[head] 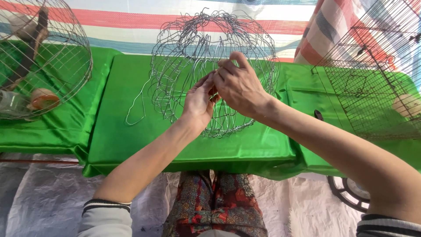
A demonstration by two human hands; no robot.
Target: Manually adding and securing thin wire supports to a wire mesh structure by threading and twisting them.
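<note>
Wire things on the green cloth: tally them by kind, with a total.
Unfinished round wire frame, worked by left hand and right hand: 1
Round wire cage: 1
Rectangular wire cage: 1
Loose bent wire: 1
Total: 4

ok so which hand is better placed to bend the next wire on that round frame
Probably the right hand: it lies over the wire frame with fingertips curled onto the strands. The left hand pinches the same spot from below, seemingly steadying it.
</note>
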